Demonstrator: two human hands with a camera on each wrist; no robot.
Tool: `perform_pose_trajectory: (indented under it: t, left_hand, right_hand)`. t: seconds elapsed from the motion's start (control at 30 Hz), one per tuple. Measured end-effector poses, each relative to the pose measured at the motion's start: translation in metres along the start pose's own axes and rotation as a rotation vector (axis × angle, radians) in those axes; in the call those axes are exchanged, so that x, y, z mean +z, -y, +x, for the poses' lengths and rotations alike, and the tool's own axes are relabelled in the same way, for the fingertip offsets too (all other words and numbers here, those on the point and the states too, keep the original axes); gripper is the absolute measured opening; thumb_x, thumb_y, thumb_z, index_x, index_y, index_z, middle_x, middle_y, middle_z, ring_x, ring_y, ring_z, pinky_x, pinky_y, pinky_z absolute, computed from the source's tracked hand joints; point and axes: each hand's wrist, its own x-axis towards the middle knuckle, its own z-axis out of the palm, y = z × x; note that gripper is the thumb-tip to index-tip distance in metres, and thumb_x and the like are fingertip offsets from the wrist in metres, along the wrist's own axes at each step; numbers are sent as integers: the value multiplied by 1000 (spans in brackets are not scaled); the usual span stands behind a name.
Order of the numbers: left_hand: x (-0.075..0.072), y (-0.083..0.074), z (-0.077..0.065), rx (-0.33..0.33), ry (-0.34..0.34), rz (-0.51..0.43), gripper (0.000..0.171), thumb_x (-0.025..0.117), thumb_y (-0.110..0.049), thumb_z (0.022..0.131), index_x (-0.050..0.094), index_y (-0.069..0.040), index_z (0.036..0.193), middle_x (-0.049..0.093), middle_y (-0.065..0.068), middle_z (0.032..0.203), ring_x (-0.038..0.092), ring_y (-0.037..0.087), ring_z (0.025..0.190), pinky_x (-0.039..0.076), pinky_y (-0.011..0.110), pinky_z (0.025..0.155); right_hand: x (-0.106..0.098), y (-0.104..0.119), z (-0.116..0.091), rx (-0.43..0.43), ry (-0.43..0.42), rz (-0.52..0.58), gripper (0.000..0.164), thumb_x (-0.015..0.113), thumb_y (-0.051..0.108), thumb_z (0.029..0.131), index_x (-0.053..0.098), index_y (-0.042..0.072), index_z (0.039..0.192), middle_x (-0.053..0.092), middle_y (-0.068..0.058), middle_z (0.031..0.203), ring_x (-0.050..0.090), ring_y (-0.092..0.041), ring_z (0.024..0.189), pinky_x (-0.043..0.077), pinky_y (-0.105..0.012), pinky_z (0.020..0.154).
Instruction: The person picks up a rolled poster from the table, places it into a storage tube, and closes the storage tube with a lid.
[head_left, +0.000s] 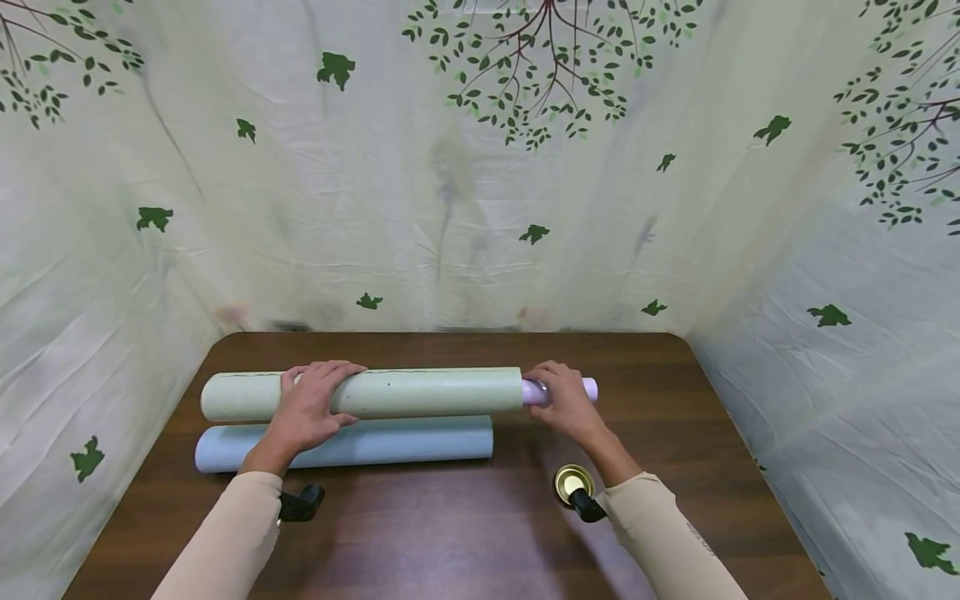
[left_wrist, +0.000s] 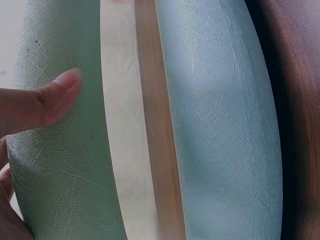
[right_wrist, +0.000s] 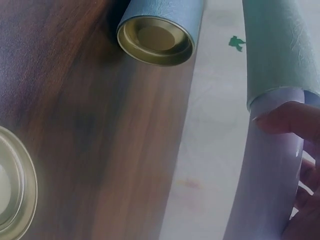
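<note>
My left hand [head_left: 311, 407] grips a long pale green tube [head_left: 442, 393] from above, its thumb lying along the near side in the left wrist view. From the tube's right end sticks out a lilac roll [head_left: 592, 389], partly inside the tube. Around that roll curl the fingers of my right hand [head_left: 562, 402], close to the tube's rim in the right wrist view. A light blue tube [head_left: 420, 442] lies just in front of the green one, its right end closed by a gold metal cap [right_wrist: 156, 41]. How far the roll reaches inside is hidden.
A round gold lid [head_left: 574, 482] lies on the brown wooden table [head_left: 420, 533], near my right wrist. Black wrist camera mounts [head_left: 302, 503] jut from both sleeves. White cloth [head_left: 480, 250] printed with green leaves hangs behind the table and at both sides.
</note>
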Motion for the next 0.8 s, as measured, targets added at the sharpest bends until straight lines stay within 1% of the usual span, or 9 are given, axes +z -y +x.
perform_pose_trajectory:
  t: [0.2, 0.4, 0.53, 0.8]
  left_hand:
    - [1, 1, -1, -3, 1, 7, 71, 89, -8, 62, 58, -11, 125, 59, 12, 123, 49, 36, 114, 20, 63, 95]
    - [-1, 2, -1, 5, -1, 12, 71, 89, -9, 62, 58, -11, 125, 59, 12, 122, 50, 36, 114, 21, 63, 94]
    - [-2, 3, -1, 6, -8, 20, 71, 90, -9, 61, 59, -11, 125, 60, 12, 122, 50, 36, 113, 21, 63, 94]
    - [2, 0, -2, -9, 15, 24, 70, 89, -10, 63, 58, -11, 126, 59, 12, 124, 49, 35, 115, 21, 63, 95]
  right_hand:
    - [3, 3, 2, -22, -3, -3, 42, 84, 3, 62, 69, 1, 102, 66, -12, 103, 59, -33, 98, 42, -52, 81]
    - [6, 6, 4, -35, -2, -7, 42, 84, 2, 61, 69, -1, 100, 65, -13, 104, 59, -33, 98, 41, -51, 79]
    - [7, 9, 6, -46, 14, 2, 41, 83, 2, 61, 68, -3, 100, 65, -14, 104, 59, -34, 97, 42, -52, 81]
    - [8, 5, 7, -70, 40, 12, 41, 82, -2, 58, 67, -4, 96, 65, -15, 100, 60, -35, 92, 45, -50, 83]
